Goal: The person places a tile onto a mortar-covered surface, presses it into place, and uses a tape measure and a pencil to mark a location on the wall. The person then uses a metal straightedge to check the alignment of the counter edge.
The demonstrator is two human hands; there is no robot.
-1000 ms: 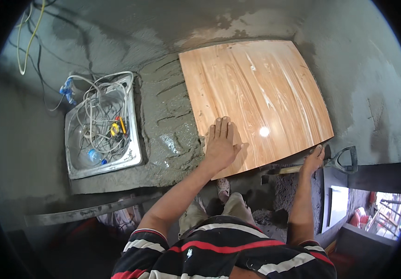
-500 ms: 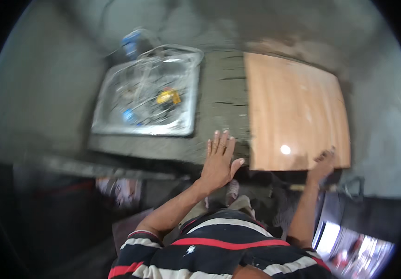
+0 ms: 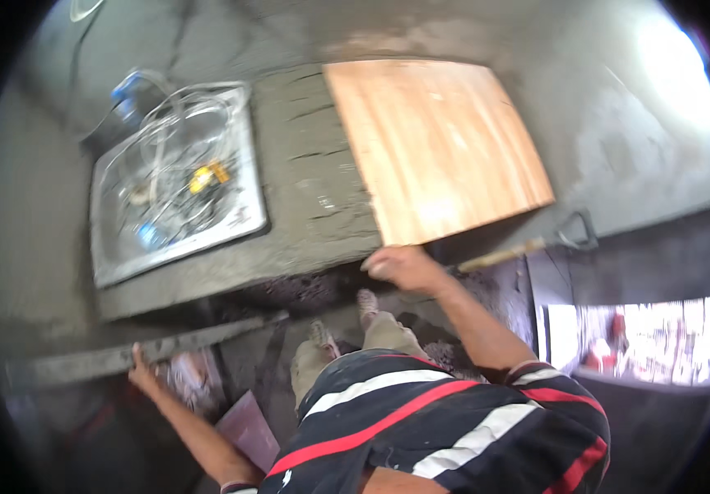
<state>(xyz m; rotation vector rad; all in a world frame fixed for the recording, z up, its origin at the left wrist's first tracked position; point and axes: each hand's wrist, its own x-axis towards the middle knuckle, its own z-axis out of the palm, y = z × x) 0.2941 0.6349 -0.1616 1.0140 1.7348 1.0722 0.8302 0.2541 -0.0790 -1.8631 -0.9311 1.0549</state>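
Note:
My left hand [image 3: 147, 377] is at the lower left, a finger or thumb over the front edge of a long grey bar [image 3: 215, 333]; its other fingers seem curled beneath. The bar lies in front of the grey cement counter [image 3: 314, 239]. My right hand [image 3: 408, 268] is closed at the near left corner of a wood-grained tan panel [image 3: 445, 148], its thumb side toward the left. Whatever it may hold is hidden. The panel lies on the counter's right part, beside a strip of wet-looking cement with cracks across it.
A steel sink [image 3: 249, 165] at the left holds tangled hoses, a yellow item [image 3: 207, 176] and blue-capped bits. A wooden-handled shovel [image 3: 507, 253] leans below the panel. My feet stand under the counter front. A pinkish board [image 3: 248, 428] lies lower left.
My left hand has gone from the counter's front middle down to the grey bar. My right hand has shifted from the panel's near right to its near left corner. The view has turned.

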